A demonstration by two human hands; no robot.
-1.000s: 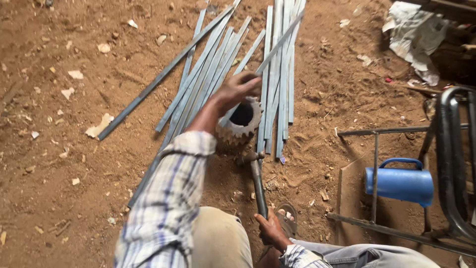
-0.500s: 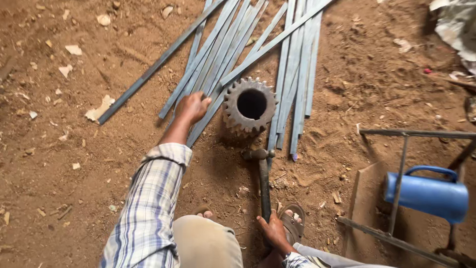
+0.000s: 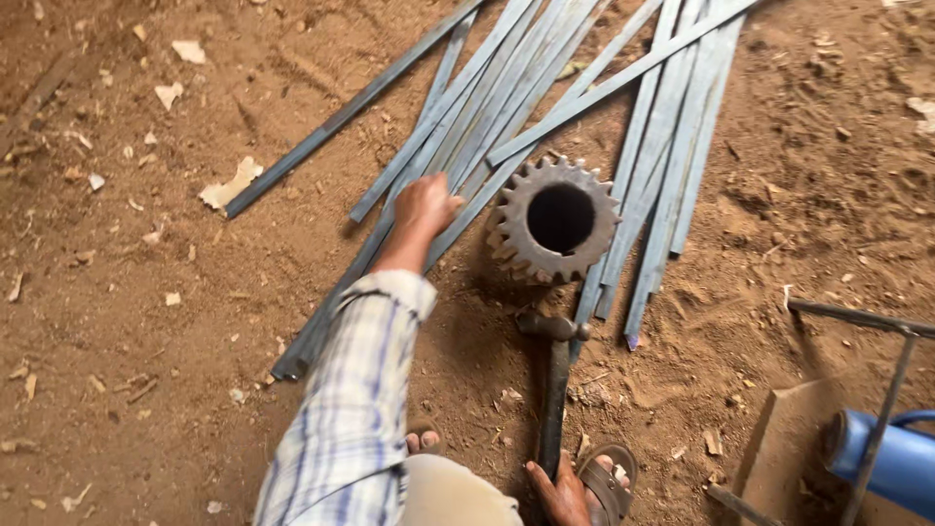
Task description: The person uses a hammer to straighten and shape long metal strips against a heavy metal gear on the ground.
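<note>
**Left hand on the metal strips, right hand on the hammer**

Head view: since the frame 0.5 s ago the left hand (image 3: 424,206) has stayed on the bundle of metal strips (image 3: 506,117), its fingers curled down over 1 or 2 of them just left of the gear (image 3: 555,220); how firmly it grips cannot be told. 1 s ago that hand rested on the gear itself. The plaid sleeve (image 3: 355,409) runs from the near edge up to the wrist.

The right hand (image 3: 560,492) is at the near edge, closed around the handle of the hammer (image 3: 553,375), as before. The hammer lies on the dirt with its head just near of the gear, pointing away from the person.

The strips are long, flat, grey-blue bars, fanned out over the reddish dirt from the far right down toward the near left; 1 lies apart on the left. The gear is rusty, toothed, with a round dark bore, sitting among the strips.

A sandal (image 3: 606,477) shows beside the right hand, and a blue jug (image 3: 891,463) at the near right.
</note>
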